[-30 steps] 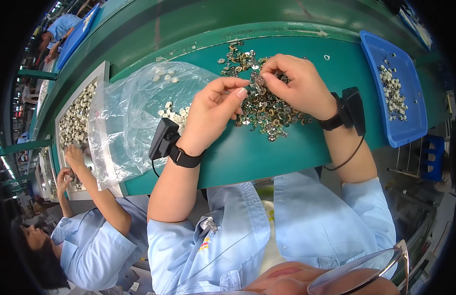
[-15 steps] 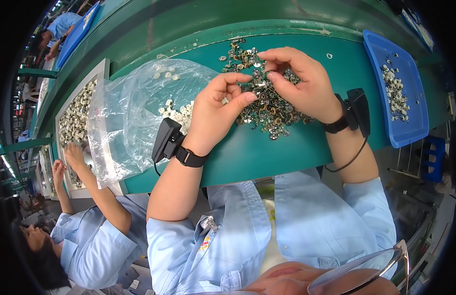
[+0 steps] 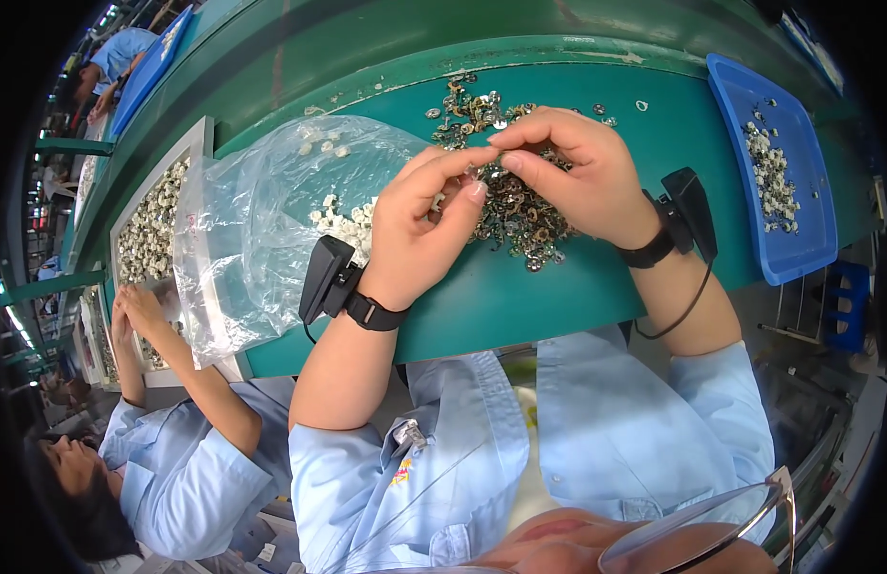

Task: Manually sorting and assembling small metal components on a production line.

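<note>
My left hand [image 3: 424,220] and my right hand [image 3: 582,177] meet over a heap of small metal parts [image 3: 529,230] on the green tabletop. Thumb and forefinger are pinched together on each hand, and the fingertips of the two nearly touch. Whatever sits between them is too small and too covered to make out. Beside my left hand lies a clear plastic bag [image 3: 242,239], with small white parts [image 3: 344,228] inside it, partly hidden by that hand.
A blue tray [image 3: 818,253] at the right holds white and metal parts. At the left, a co-worker [image 3: 190,478] handles parts by a white-framed tray [image 3: 202,143] full of white pieces. A raised green ledge [image 3: 415,77] runs along the table's far side.
My right hand has come down and left from the upper heap, its fingertips closing in on my left hand's. The co-worker's two hands have come together.
</note>
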Demonstrator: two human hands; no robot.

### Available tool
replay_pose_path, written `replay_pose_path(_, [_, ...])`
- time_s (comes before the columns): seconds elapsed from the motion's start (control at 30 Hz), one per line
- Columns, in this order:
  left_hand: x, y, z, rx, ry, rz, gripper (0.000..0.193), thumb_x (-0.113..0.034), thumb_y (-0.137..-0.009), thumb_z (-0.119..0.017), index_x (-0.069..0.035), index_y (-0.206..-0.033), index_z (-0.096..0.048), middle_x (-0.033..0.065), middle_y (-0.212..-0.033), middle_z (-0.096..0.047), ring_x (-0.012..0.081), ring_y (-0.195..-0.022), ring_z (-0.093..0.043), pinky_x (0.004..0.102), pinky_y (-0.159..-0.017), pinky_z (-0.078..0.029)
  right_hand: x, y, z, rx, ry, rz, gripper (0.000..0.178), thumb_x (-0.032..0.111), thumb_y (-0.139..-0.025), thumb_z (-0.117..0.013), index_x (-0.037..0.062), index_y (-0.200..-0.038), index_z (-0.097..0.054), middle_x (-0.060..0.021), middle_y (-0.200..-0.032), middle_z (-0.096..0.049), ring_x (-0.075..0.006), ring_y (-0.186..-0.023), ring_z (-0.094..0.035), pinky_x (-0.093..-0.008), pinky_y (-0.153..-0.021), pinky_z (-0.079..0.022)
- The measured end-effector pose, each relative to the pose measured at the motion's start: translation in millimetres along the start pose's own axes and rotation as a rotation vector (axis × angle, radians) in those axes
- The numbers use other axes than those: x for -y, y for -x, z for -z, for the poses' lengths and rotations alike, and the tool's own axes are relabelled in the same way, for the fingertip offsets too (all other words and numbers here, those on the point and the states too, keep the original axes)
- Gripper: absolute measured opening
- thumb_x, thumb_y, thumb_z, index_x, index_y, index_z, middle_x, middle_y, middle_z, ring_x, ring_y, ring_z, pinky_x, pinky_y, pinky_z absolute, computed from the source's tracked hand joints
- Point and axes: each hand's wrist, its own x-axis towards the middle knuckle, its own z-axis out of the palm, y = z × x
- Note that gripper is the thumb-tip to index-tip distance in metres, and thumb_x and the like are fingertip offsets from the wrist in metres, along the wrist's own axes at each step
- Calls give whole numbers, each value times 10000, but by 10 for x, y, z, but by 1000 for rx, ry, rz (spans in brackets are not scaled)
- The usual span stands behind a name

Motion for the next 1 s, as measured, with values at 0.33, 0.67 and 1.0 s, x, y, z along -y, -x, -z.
replay_pose_path(0.33, [79,-8,28,33,188,138,150,-71,-841,-580,-15,-973,-623,14,-804,-568,91,-739,-512,214,-664,-413,-67,25,-48,25,-433,-160,165,15,-783,-628,10,-947,-611,-49,-856,-594,-105,-774,-549,-224,-676,-450])
replay_pose_path(0.67, [38,32,77,152,519,373,168,-129,-842,-611,-5,-953,-629,0,-818,-600,60,-720,-511,197,-649,-416,-32,-32,17,83,-19,98,117,20,-759,-640,16,-875,-623,-42,-792,-589,-143,-705,-532,-259,-651,-425])
replay_pose_path(1.0, [20,-8,110,221,533,532,185,-151,-848,-612,-17,-975,-620,-21,-824,-595,39,-725,-500,167,-643,-402,-5,-33,56,4,310,260,116,-12,-738,-615,24,-848,-601,-80,-857,-615,-212,-816,-590,-290,-716,-461])
